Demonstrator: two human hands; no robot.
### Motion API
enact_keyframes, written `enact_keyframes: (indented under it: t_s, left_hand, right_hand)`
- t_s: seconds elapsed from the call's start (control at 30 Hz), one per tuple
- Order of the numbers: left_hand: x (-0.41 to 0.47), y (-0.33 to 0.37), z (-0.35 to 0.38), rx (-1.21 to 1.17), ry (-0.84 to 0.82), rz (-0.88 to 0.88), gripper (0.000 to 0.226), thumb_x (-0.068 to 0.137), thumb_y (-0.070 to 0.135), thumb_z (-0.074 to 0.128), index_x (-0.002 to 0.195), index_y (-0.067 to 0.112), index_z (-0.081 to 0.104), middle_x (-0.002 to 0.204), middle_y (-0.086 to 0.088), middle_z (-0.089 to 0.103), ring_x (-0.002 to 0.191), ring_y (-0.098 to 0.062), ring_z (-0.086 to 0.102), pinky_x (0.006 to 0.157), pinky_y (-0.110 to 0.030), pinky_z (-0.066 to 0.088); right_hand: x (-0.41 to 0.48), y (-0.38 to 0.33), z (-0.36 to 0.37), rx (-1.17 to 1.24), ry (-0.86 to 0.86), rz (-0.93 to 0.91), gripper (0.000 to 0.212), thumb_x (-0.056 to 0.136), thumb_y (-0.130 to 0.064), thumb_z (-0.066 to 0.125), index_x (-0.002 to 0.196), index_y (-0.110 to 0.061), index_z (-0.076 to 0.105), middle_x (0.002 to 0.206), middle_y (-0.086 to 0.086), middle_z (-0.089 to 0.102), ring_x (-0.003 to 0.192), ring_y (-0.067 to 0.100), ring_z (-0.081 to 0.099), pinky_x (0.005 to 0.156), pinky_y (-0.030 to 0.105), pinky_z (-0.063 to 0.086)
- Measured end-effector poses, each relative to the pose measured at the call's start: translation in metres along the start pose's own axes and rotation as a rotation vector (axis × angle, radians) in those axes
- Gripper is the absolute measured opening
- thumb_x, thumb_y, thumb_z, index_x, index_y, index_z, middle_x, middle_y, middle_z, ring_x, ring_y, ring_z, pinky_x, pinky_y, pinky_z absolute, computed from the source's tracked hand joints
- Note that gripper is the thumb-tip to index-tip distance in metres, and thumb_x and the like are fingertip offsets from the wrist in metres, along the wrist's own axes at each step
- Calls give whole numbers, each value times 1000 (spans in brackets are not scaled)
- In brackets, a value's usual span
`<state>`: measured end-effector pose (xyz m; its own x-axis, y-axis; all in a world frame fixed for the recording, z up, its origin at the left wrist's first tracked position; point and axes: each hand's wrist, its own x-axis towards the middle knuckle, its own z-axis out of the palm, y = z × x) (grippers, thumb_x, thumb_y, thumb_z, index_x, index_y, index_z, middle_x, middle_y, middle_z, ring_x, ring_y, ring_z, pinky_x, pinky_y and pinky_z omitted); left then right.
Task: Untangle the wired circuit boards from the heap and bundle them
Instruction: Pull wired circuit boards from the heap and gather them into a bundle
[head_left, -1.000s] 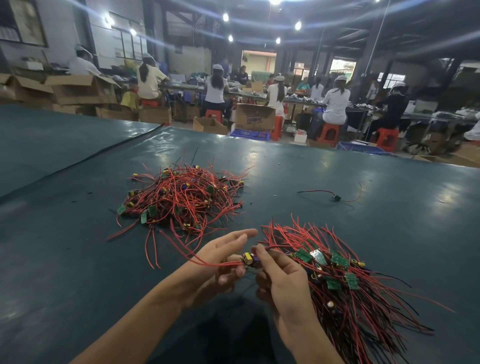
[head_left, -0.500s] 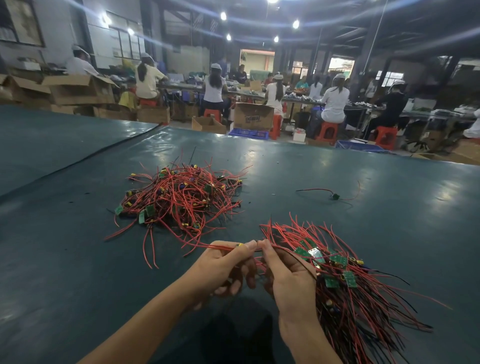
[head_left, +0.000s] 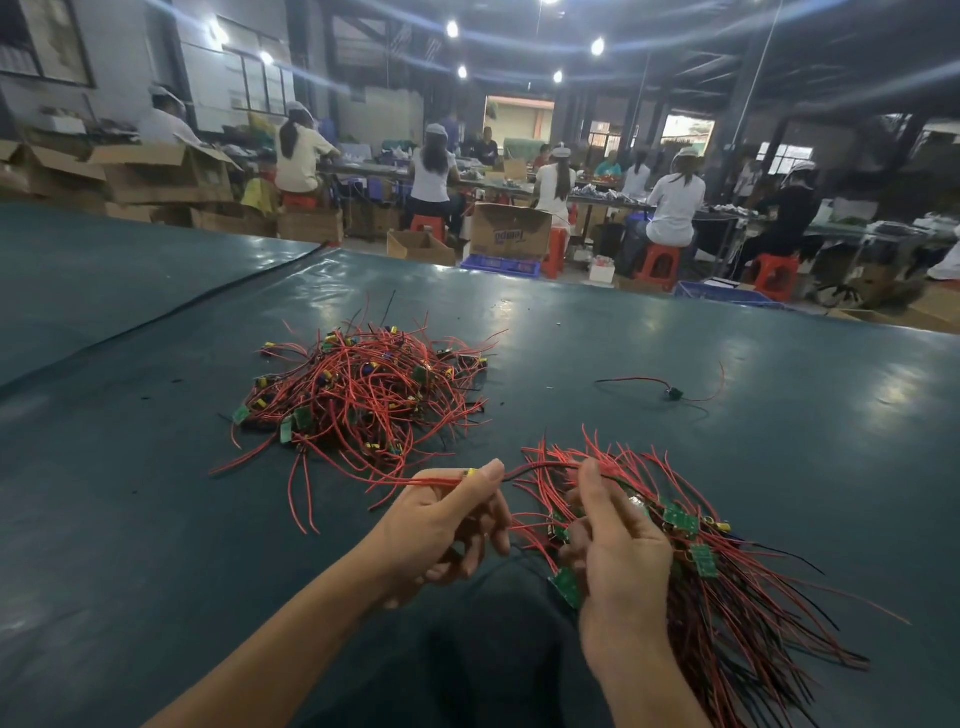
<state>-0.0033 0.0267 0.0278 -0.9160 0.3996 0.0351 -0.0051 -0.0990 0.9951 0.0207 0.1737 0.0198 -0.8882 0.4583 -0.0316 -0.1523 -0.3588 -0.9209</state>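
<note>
Fingers (head_left: 491, 470) round wire (head_left: 543, 465): left hand (head_left: 441, 530), right hand (head_left: 623, 551)

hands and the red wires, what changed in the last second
The left hand and right hand, touching half a second ago, have drawn apart, stretching a red-wired circuit board with a yellow part between them; each pinches one end. The tangled heap of red-wired green boards, the sorted bundle by the right hand and the lone wired board farther right stayed put.
</note>
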Motion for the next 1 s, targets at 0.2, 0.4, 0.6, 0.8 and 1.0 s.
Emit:
enact_keyframes:
  t_s: [0.2, 0.4, 0.6, 0.8, 1.0]
  left_hand:
    - [-4, -4, 9, 89, -68, -15, 42, 83, 56, 56, 72, 16, 65, 66, -11, 64, 38, -15, 48, 31, -11, 24]
    - [-2, 5, -4, 64, -61, -57, 46, 76, 56, 57, 53, 17, 61, 55, -8, 63, 34, -10, 47, 31, -10, 23]
    - [0, -1, -6, -13, -10, -69, 51, 75, 63, 59, 57, 16, 60, 59, -9, 61, 37, -13, 48, 33, -10, 25]
    - [-1, -2, -2, -11, -99, -117, 61, 64, 82, 61, 64, 21, 62, 63, -5, 62, 42, -13, 51, 35, -11, 27]
    - [-2, -4, -1, 32, -179, -188, 69, 76, 80, 50, 79, 15, 71, 60, -6, 62, 38, -11, 52, 35, -12, 26]
  right_hand:
    - [-17, 11, 14, -97, -175, -62, 16, 75, -34, 67, 71, -27, 80, 70, -1, 74, 66, 10, 69, 62, 18, 55]
    - [12, -18, -17, 111, 99, 45, 21, 90, -21, 65, 74, -14, 77, 58, -9, 59, 39, 3, 30, 35, 16, 28]
    - [12, -17, -16, 138, 63, -33, 22, 86, -32, 66, 72, -20, 79, 68, -9, 61, 42, 3, 29, 37, 17, 27]
    - [-3, 0, 0, -107, -195, -56, 61, 63, -53, 71, 78, 6, 66, 51, -5, 41, 45, 8, 29, 44, 19, 28]
    - [-15, 16, 12, -287, -316, -179, 42, 87, -42, 52, 68, -14, 77, 59, 8, 69, 58, 16, 63, 61, 28, 52]
